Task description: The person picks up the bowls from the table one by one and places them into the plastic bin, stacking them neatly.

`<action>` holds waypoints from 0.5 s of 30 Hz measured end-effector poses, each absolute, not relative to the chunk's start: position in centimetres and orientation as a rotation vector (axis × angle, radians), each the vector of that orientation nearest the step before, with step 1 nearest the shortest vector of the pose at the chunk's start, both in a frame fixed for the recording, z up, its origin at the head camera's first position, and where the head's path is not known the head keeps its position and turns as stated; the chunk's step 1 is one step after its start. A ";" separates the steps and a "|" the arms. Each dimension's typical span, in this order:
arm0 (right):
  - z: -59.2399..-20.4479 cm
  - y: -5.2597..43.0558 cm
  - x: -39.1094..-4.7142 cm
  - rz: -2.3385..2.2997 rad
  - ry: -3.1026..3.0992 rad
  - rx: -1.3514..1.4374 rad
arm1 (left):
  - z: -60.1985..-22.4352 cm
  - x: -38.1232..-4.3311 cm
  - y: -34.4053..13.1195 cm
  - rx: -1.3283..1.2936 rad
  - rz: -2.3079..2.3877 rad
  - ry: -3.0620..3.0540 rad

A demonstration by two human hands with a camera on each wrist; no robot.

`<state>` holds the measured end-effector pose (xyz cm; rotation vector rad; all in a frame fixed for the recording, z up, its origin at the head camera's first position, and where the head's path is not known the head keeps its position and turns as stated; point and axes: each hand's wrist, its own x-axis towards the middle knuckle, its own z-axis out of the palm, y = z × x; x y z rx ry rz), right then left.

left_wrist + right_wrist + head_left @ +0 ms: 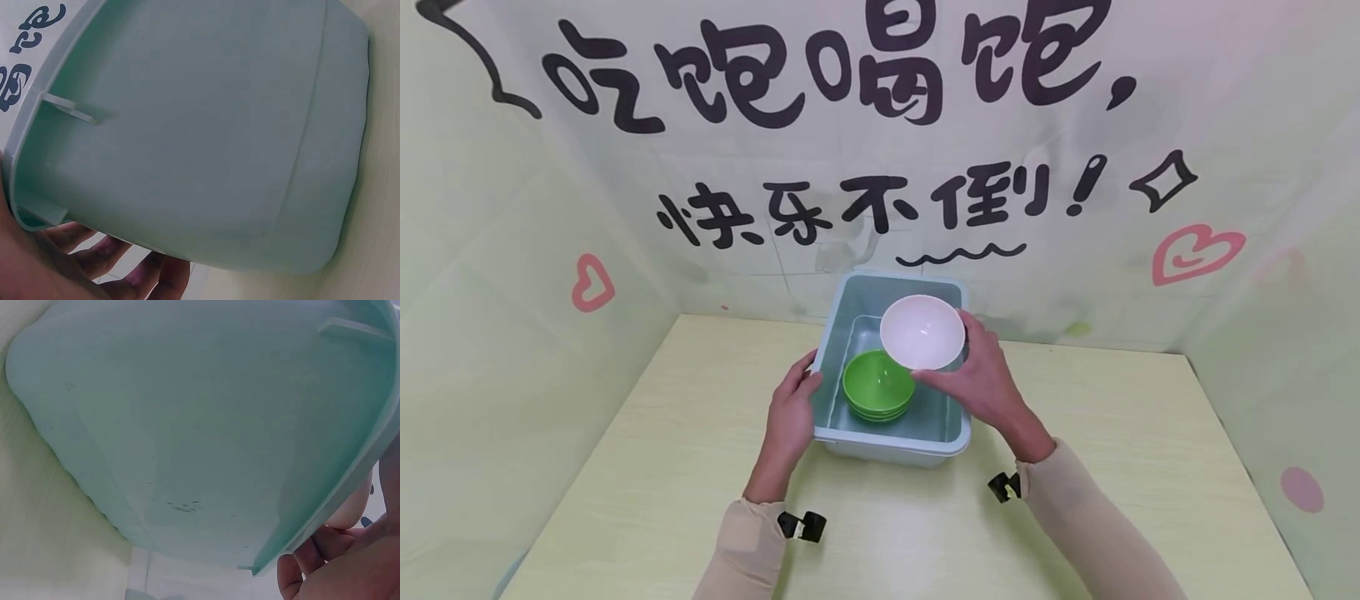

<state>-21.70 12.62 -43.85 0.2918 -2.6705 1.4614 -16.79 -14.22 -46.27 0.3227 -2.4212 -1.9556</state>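
A white bowl (922,333), its inside facing up and toward me, is held over the right part of a light blue plastic basin (887,445). My right hand (983,379) pinches the bowl's side between thumb and fingers; only a sliver of that bowl (354,509) shows in the right wrist view, past the basin's rim. Inside the basin, several nested green bowls (877,383) form a short stack toward the left. My left hand (792,408) grips the basin's left rim. In the left wrist view its fingers bend round behind the basin wall (200,125).
The basin stands on a pale wood-grain table (700,467), near the back edge. A white printed backdrop (760,283) with black lettering rises behind the table, and similar sheets hang on both sides. A small black device (802,527) sits at each wrist.
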 end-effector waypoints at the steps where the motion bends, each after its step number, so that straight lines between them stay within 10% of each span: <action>1: -43.9 12.5 -21.7 1.438 -2.691 0.284 | -46.3 -16.8 -14.2 0.323 -1.953 -2.422; 15: -44.0 11.6 -22.4 1.191 -2.828 0.405 | -46.2 -16.7 -14.2 0.324 -1.955 -2.428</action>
